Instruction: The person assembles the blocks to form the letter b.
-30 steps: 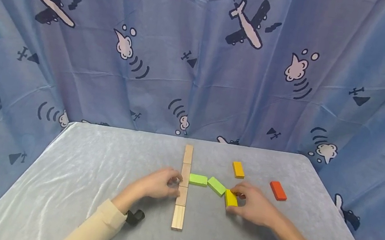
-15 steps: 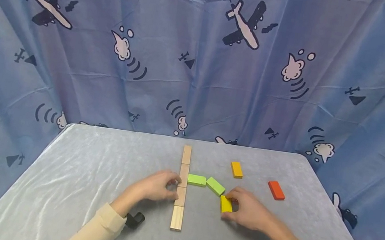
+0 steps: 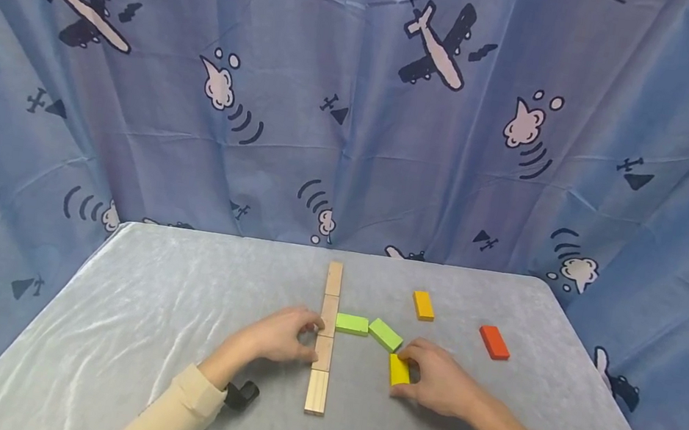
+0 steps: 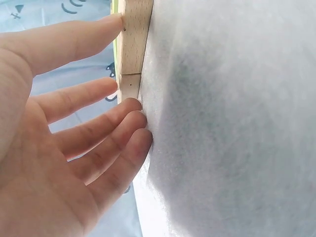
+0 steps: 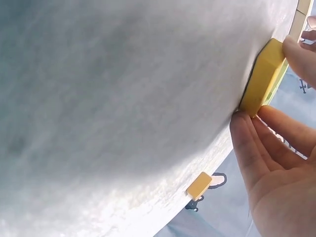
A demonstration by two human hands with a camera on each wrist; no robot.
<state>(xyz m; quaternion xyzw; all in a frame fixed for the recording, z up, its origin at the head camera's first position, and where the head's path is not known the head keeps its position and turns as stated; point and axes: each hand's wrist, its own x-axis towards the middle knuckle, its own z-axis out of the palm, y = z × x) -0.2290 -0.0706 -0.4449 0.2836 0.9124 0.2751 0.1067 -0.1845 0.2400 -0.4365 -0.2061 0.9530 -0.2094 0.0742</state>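
Observation:
Plain wooden blocks [image 3: 316, 391] lie end to end in a straight row. My left hand [image 3: 280, 334] rests at the row's left side, its thumb and fingertips touching the two middle blocks; in the left wrist view its fingers [image 4: 89, 96] are loosely spread. A light green block [image 3: 352, 325] abuts the row on the right, and a second green block [image 3: 385, 335] slants away from it. My right hand [image 3: 442, 380] pinches a yellow block [image 3: 399, 371] by its two ends between thumb and fingers. In the right wrist view, that yellow block [image 5: 261, 79] lies flat along the cloth.
Farther back lies an orange-yellow block [image 3: 423, 305]. A red-orange block [image 3: 494, 342] is to its right. A pale cloth covers the table [image 3: 174, 279], and a blue airplane-print curtain [image 3: 296, 89] hangs behind it.
My right hand has slid the yellow block left and toward me, below the slanted green block's right end. My left hand has stayed at the wooden row.

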